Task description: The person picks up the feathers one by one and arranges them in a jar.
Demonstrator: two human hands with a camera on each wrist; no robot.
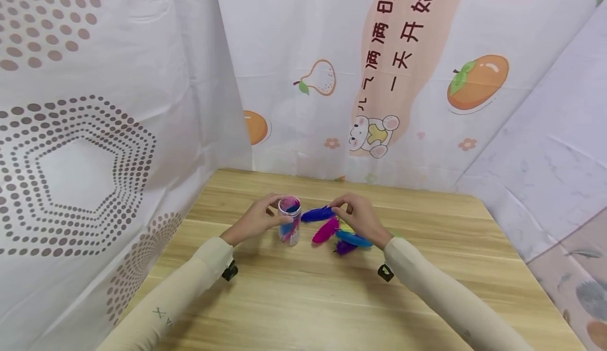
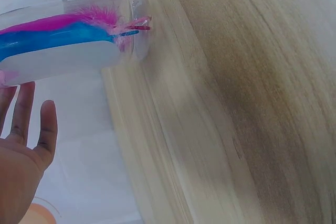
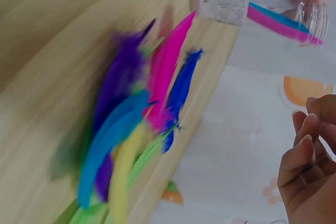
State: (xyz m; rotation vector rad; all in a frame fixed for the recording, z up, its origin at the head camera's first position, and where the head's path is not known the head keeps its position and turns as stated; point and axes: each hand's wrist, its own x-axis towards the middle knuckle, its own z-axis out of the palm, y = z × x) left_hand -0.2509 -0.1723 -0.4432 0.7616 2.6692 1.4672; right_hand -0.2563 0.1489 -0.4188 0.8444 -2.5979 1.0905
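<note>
A clear jar [image 1: 289, 231] stands upright and open at the top, with pink and blue feathers [image 2: 63, 38] inside it. My left hand [image 1: 258, 216] grips it near the rim, thumb in front and fingers around the far side. To the jar's right lies a loose pile of feathers. A dark blue feather [image 1: 316, 214] and a magenta feather [image 1: 326, 230] are nearest the jar; a light blue feather [image 1: 354, 238] lies over a purple one [image 1: 344, 247]. Loosely curled fingers of my right hand [image 1: 362, 218] hover above the pile, apparently holding nothing.
A wood-grain table [image 1: 303, 298] bears everything. Behind it hangs a white curtain [image 1: 294, 129] with fruit prints and lettering; a dotted curtain [image 1: 85, 129] borders the left side. Yellow [image 3: 124, 166] and green feathers [image 3: 147, 158] also lie in the pile.
</note>
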